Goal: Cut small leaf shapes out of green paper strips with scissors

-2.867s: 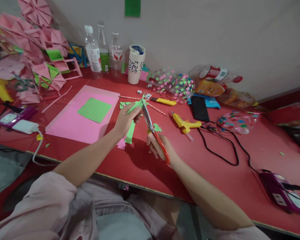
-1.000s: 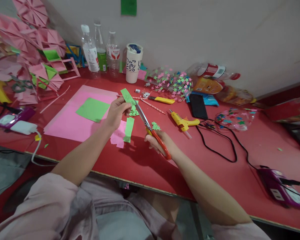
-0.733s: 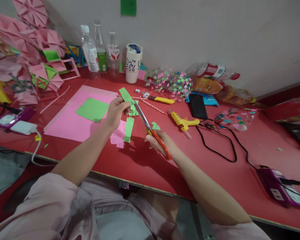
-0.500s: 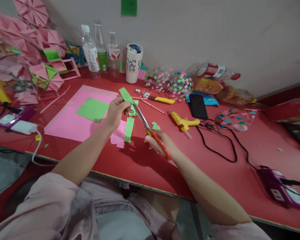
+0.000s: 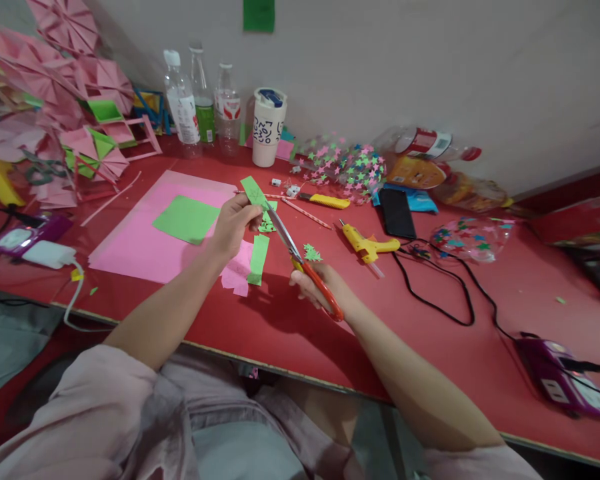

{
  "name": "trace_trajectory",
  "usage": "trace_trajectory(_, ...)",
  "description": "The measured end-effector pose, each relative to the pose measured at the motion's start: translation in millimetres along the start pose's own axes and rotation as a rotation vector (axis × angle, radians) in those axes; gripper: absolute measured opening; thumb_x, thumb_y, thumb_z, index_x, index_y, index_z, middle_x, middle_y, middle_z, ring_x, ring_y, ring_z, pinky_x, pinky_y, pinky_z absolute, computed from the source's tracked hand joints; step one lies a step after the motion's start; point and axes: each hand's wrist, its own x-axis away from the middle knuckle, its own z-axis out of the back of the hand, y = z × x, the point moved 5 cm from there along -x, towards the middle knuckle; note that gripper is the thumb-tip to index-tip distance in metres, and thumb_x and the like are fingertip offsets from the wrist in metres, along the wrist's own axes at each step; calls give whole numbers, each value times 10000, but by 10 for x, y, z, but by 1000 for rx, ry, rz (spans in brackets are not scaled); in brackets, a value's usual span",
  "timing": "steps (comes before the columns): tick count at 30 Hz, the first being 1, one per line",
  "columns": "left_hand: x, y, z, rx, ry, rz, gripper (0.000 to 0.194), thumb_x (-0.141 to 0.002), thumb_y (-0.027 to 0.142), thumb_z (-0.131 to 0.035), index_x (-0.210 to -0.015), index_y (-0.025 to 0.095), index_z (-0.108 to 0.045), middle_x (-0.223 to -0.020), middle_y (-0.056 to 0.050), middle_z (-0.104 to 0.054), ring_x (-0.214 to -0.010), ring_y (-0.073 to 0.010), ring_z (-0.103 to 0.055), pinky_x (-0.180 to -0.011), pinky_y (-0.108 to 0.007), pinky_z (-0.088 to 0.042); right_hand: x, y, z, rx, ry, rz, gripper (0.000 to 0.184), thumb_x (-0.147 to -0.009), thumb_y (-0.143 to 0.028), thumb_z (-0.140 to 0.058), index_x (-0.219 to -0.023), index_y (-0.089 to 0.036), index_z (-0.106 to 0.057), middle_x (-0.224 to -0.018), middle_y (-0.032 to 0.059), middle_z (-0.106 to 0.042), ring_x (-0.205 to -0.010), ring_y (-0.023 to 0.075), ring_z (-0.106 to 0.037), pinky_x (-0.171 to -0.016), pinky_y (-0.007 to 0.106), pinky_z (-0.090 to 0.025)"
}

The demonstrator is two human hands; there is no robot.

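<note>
My left hand (image 5: 234, 225) pinches a small green paper strip (image 5: 253, 191) and holds it up above the red table (image 5: 290, 333). My right hand (image 5: 319, 283) grips red-handled scissors (image 5: 300, 259), whose blades point up and left and meet the strip beside my left fingers. Below the blades lie green paper offcuts (image 5: 259, 259), a pink scrap (image 5: 236, 272) and a small green tree-shaped cutout (image 5: 311, 253).
A pink sheet (image 5: 145, 233) bearing a green square (image 5: 186, 219) lies at left. Bottles (image 5: 184, 100) and a white cup (image 5: 269, 127) stand by the wall. A yellow glue gun (image 5: 367, 246), utility knife (image 5: 325, 200), phone (image 5: 396, 212), black cable (image 5: 445, 293) and star confetti bags (image 5: 347, 163) sit right. Pink folded paper pieces (image 5: 60, 73) crowd the far left.
Since 2.9 s ago the green paper has been turned so a strip stands up from my left fingers. Over the last second the scissors' blades have crept slightly toward the strip; little else moved.
</note>
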Motion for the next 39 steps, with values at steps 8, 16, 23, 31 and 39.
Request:
trace_trajectory(8, 2, 21, -7, 14, -20, -11, 84, -667, 144, -516, -590, 179, -521, -460, 58, -482, -417, -35, -423, -414, -180, -333, 10, 11, -18, -46, -21, -27, 444, -768, -609, -499, -649, -182, -495, -350, -88, -372, -293, 66, -364, -407, 230, -408)
trace_trajectory(16, 11, 5, -46, 33, -73, 21, 83, -709, 193, -538, -629, 172, -541, -502, 43, -519, -443, -42, -454, -431, -191, -356, 25, 9, -56, -108, -9, -23, 504, -739, -688, -481, -639, -193, -471, -335, -94, -357, -283, 60, -338, -429, 242, -432)
trace_trajectory(23, 41, 15, -95, 78, -92, 66, 72, -739, 217, -547, -687, 168, -540, -552, 41, -550, -458, -37, -484, -466, -191, -390, 26, 15, -55, -106, 33, 1, 485, -748, -661, -496, -639, -190, -475, -350, -97, -362, -284, 57, -345, -460, 252, -455)
trace_trajectory(31, 12, 39, -66, 24, -85, -5, 83, -741, 187, -529, -659, 175, -524, -536, 47, -518, -465, -37, -468, -457, -186, -371, 17, 28, -42, -94, -7, -18, 502, -738, -684, -482, -646, -191, -488, -343, -94, -372, -292, 61, -348, -515, 274, -482)
trace_trajectory(39, -14, 51, -30, -24, -87, -32, 54, -716, 176, -543, -662, 176, -542, -510, 47, -509, -459, -44, -461, -463, -195, -371, 28, 3, -37, -67, -20, -56, 510, -728, -702, -477, -630, -202, -467, -321, -92, -365, -281, 67, -348, -446, 257, -444)
